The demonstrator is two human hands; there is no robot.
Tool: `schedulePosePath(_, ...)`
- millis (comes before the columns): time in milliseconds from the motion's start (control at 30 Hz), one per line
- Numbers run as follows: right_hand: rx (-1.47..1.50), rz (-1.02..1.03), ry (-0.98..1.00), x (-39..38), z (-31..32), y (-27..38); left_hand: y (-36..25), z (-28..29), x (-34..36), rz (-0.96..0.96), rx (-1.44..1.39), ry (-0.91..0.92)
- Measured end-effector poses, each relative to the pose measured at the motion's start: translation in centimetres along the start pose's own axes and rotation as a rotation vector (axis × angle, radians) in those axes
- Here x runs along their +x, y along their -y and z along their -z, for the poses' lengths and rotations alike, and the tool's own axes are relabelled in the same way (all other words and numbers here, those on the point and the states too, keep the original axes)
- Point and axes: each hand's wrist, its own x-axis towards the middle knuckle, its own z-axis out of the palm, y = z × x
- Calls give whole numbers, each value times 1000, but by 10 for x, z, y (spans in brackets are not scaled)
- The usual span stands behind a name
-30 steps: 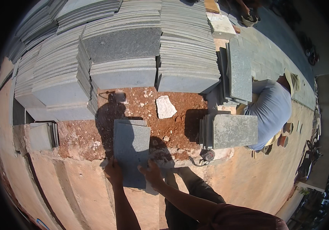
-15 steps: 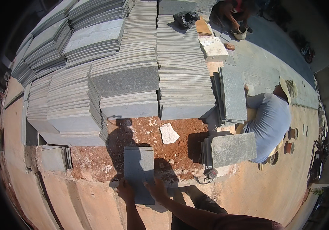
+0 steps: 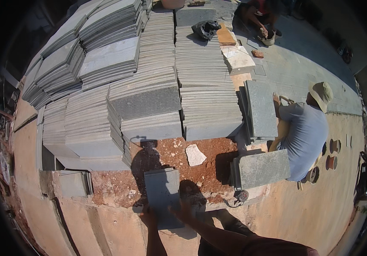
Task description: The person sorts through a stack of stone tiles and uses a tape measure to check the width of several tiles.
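Observation:
A grey rectangular stone tile [image 3: 163, 194] is in front of me, its long sides pointing away from me. A thin edge along its far end suggests another tile beneath. My left hand [image 3: 149, 217] is closed on the tile's left side near the close end. On the opposite side my right hand [image 3: 183, 213] is closed on the right edge. Both hands are in shade, and their fingertips are partly hidden. Beyond the tile lies a white stone chunk [image 3: 195, 155] on reddish soil [image 3: 177, 147].
Large stacks of grey tiles [image 3: 211, 100] stand ahead and left. Smaller stacks lean at right [image 3: 262, 168] and left [image 3: 73, 183]. A round measuring tool [image 3: 242, 196] lies at the soil's edge. A co-worker in a hat [image 3: 305, 132] crouches at right; another person [image 3: 258, 19] works farther back.
The view has shifted, so the stacks and soil appear lower and a little to the right. My hands stay on the tile. The co-worker at right has turned the head down and reaches forward.

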Motion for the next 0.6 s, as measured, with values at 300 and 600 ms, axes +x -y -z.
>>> schedulePosePath(300, 105, 88, -137, -60, -29, -41, -17, -9, -5, -30, 177, -89)
schedulePosePath(600, 184, -125, 92, -78, -38, -28, -6, 8, 4, -91, 271, 62)
